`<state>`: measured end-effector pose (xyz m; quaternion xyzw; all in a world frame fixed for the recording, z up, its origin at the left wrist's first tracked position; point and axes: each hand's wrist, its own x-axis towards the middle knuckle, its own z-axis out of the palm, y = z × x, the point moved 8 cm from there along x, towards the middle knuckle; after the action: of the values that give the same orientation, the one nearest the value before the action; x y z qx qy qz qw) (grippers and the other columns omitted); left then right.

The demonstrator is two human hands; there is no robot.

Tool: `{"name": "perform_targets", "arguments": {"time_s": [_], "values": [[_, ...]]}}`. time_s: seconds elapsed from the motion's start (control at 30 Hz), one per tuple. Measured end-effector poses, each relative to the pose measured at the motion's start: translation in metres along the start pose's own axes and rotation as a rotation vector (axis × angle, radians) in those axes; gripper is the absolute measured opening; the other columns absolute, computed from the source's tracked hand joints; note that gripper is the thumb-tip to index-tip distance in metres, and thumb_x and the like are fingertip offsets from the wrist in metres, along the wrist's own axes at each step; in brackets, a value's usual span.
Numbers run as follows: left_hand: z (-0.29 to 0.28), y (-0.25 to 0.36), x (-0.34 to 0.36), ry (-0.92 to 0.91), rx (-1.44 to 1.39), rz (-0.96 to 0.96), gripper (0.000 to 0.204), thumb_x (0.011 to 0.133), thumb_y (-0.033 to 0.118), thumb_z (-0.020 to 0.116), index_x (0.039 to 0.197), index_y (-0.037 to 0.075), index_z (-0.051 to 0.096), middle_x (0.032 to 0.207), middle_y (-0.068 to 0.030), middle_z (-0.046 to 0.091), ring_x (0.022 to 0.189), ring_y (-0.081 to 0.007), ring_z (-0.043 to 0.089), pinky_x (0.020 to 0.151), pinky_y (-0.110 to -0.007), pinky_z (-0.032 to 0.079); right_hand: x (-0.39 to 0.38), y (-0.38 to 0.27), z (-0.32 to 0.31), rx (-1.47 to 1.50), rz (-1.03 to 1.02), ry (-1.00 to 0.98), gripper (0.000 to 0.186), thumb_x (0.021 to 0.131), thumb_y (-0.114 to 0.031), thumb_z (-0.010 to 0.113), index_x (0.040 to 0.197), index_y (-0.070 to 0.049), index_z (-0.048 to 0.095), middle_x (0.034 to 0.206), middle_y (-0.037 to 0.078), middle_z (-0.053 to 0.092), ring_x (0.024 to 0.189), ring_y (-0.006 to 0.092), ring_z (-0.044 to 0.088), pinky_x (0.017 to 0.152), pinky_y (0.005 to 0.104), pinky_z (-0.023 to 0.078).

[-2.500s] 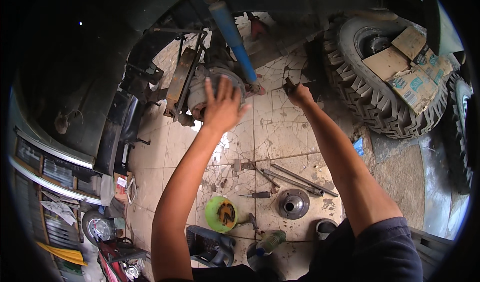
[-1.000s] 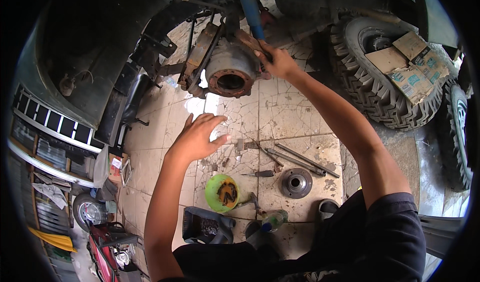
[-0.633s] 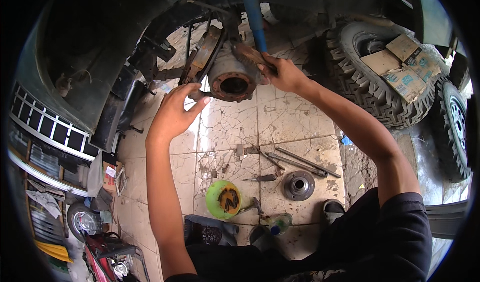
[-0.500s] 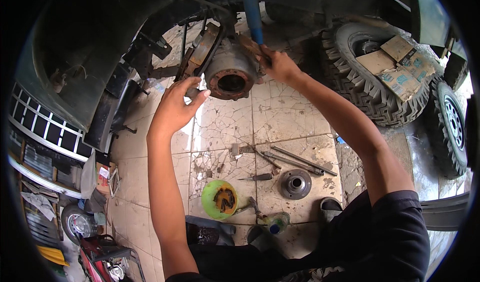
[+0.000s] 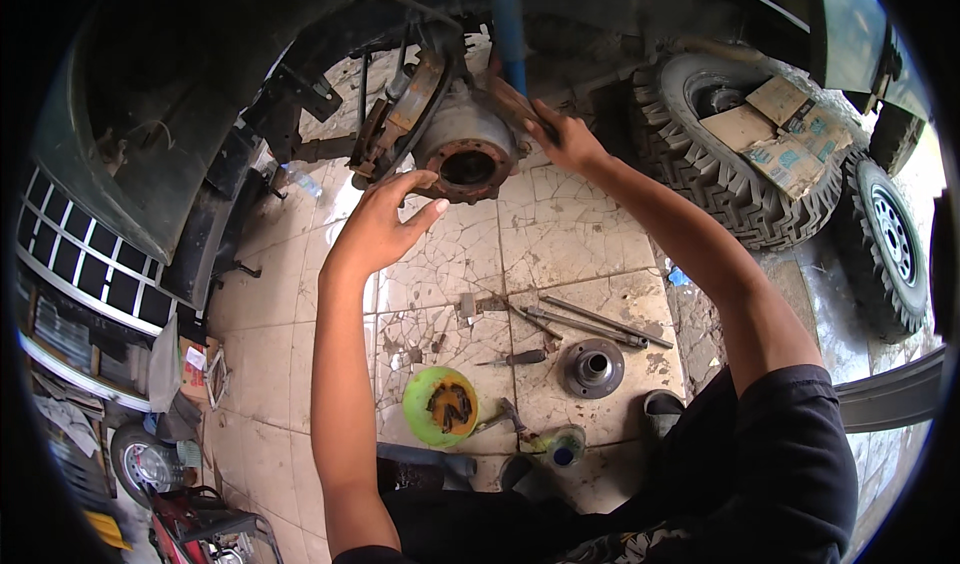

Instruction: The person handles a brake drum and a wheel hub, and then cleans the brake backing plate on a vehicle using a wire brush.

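A grey, rounded axle housing (image 5: 462,129) with a rusty ring flange (image 5: 445,181) around its dark round opening is at the top centre. My left hand (image 5: 380,222) is just below and left of the flange, thumb and fingers spread, with nothing seen in it. Beside it, on the housing's left, a worn brake shoe (image 5: 415,99) stands tilted. At the housing's right side, my right hand (image 5: 568,142) has its fingers closed around the lower end of a brown, brake-shoe-like part (image 5: 515,104); part of the grip is hidden. A blue shock absorber (image 5: 508,34) hangs just behind.
On the cracked tiles lie a round hub (image 5: 594,368), metal bars (image 5: 590,322), a screwdriver (image 5: 515,357), a hammer (image 5: 508,416), a green bowl (image 5: 418,404) of orange-brown grease and a clear bottle (image 5: 566,446). Big tyres (image 5: 740,199) with cardboard (image 5: 790,154) stand at right.
My left hand has moved right and slightly down, toward the flange's lower edge. My right hand stays at the brown part, a little lower. The whole view has shifted slightly.
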<state>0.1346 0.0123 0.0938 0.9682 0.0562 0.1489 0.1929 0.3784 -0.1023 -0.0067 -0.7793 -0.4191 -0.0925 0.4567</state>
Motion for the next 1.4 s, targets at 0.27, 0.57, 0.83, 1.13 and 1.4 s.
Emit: {"name": "perform_targets", "arguments": {"time_s": [0.27,0.57,0.83,1.13,1.4], "values": [[0.013,-0.046,0.03,0.359,0.209,0.057,0.077,0.082,0.028,0.067,0.143,0.007,0.026,0.148,-0.0203,0.025,0.137,-0.0384,0.024,0.108,-0.056,0.022,0.016,-0.009,0.008,0.146,-0.097,0.111,0.054,0.093,-0.039,0.052,0.132,0.0,0.047,0.092,0.029,0.064,0.092,0.0404,0.064,0.081,0.0412,0.05],[0.036,-0.067,0.045,0.379,0.239,-0.129,0.095,0.082,0.032,0.067,0.15,0.011,0.004,0.155,-0.0197,0.005,0.144,-0.0353,0.007,0.107,-0.067,0.011,0.021,-0.005,0.009,0.196,-0.172,0.147,0.052,0.094,-0.037,0.052,0.131,-0.002,0.048,0.09,0.027,0.065,0.091,0.0407,0.063,0.078,0.0401,0.051],[0.036,-0.07,0.048,0.312,0.244,-0.122,0.096,0.083,0.032,0.067,0.15,0.012,0.001,0.156,-0.0184,0.002,0.144,-0.0353,0.004,0.106,-0.067,0.011,0.004,0.038,-0.002,0.196,-0.208,0.088,0.05,0.093,-0.035,0.055,0.131,-0.002,0.049,0.091,0.027,0.065,0.091,0.0397,0.064,0.079,0.039,0.051],[0.037,-0.068,0.045,0.315,0.328,-0.153,0.098,0.081,0.034,0.068,0.15,0.009,0.002,0.154,-0.0245,0.003,0.142,-0.0409,0.006,0.109,-0.06,0.016,0.022,0.009,-0.019,0.029,-0.28,-0.033,0.049,0.091,-0.034,0.056,0.131,-0.006,0.05,0.097,0.024,0.066,0.092,0.0392,0.063,0.083,0.0414,0.051],[0.042,-0.068,0.047,0.332,0.318,-0.185,0.099,0.081,0.034,0.069,0.15,0.007,0.003,0.154,-0.0246,0.003,0.143,-0.0401,0.007,0.11,-0.059,0.015,0.032,-0.006,-0.015,-0.142,-0.221,-0.055,0.049,0.088,-0.038,0.057,0.132,-0.016,0.052,0.085,0.021,0.067,0.081,0.0395,0.064,0.078,0.0453,0.052]]}}
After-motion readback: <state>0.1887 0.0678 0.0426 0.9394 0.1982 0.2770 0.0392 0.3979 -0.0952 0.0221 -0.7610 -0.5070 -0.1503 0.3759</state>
